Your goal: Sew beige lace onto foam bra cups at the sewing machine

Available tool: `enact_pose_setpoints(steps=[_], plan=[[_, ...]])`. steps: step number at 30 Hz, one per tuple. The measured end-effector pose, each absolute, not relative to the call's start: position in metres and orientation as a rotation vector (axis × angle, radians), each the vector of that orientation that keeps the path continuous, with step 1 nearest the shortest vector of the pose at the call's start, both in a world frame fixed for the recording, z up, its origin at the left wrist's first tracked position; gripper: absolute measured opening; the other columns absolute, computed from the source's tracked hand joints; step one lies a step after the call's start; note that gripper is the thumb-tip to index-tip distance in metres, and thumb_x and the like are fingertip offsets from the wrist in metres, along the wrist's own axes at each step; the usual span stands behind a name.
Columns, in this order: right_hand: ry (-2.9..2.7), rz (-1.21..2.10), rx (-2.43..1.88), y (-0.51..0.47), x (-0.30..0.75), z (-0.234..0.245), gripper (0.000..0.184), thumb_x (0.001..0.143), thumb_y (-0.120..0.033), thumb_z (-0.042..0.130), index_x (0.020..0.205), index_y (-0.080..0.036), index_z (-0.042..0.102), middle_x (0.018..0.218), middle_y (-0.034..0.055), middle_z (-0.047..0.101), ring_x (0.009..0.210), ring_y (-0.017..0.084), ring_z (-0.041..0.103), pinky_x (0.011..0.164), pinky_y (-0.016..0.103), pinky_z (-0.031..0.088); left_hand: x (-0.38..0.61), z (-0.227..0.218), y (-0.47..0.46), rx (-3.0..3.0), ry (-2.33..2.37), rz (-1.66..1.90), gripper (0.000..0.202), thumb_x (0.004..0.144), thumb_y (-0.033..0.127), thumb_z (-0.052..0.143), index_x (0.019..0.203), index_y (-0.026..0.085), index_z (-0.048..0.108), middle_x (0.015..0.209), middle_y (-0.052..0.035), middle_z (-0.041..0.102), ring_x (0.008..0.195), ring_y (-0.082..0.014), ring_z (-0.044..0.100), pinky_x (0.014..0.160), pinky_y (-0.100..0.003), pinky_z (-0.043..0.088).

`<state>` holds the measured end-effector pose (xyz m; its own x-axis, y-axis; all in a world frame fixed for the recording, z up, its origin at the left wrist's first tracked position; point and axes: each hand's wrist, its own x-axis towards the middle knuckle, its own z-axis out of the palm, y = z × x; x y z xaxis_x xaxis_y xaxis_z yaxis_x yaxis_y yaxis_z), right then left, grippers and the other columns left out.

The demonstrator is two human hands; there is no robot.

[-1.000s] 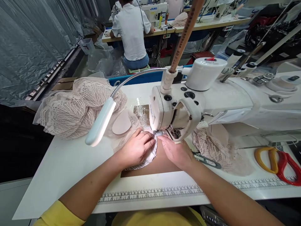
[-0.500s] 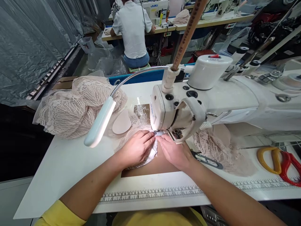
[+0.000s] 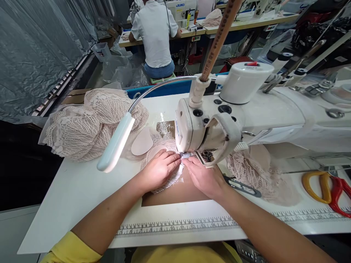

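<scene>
Covering part of lace (image 3: 173, 178), left hand (image 3: 161, 168) sits nearer than right hand (image 3: 204, 176); edge curves back from foot (image 3: 187, 155), can't tell if fingers pinch.

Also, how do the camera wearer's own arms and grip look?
The grip is two bare hands, left hand and right hand, with no gloves or watch visible. A plain yellow sleeve ends around the left elbow; the right arm leaves the frame before any sleeve shows.
</scene>
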<state>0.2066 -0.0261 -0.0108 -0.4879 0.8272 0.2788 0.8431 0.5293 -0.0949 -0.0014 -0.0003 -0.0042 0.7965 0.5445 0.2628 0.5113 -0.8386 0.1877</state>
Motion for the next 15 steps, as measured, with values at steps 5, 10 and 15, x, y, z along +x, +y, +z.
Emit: enact_pose_setpoints(steps=[5, 10, 15], plan=[[-2.477, -0.040, -1.366, -0.0266, 0.2086, -0.0111, 0.036, 0.089, -0.014, 0.042, 0.113, -0.020, 0.068, 0.106, 0.0073, 0.069, 0.086, 0.019, 0.063, 0.079, 0.030, 0.047, -0.0003, -0.0034, 0.0023, 2.868, 0.874, 0.500, 0.032, 0.090, 0.013, 0.047, 0.121, 0.010, 0.056, 0.125, -0.0130, 0.060, 0.112, -0.0269, 0.052, 0.095, -0.046, 0.044], [-2.499, -0.020, -1.363, -0.0268, 0.2106, -0.0110, 0.040, 0.090, -0.013, 0.040, 0.118, -0.024, 0.066, 0.094, 0.0070, 0.070, 0.083, 0.017, 0.062, 0.077, 0.026, 0.047, 0.0000, -0.0019, 0.0026, 2.857, 0.955, 0.426, 0.035, 0.091, 0.016, 0.047, 0.125, 0.009, 0.054, 0.124, -0.0134, 0.060, 0.114, -0.0289, 0.051, 0.096, -0.046, 0.042], [-2.507, 0.008, -1.400, -0.0255, 0.2099, -0.0119, 0.039, 0.091, -0.016, 0.041, 0.121, -0.026, 0.065, 0.086, 0.0066, 0.069, 0.082, 0.017, 0.062, 0.076, 0.026, 0.048, -0.0006, -0.0014, 0.0037, 2.855, 1.013, 0.406, 0.037, 0.093, 0.021, 0.044, 0.128, 0.010, 0.052, 0.121, -0.0152, 0.061, 0.114, -0.0294, 0.051, 0.098, -0.048, 0.041]])
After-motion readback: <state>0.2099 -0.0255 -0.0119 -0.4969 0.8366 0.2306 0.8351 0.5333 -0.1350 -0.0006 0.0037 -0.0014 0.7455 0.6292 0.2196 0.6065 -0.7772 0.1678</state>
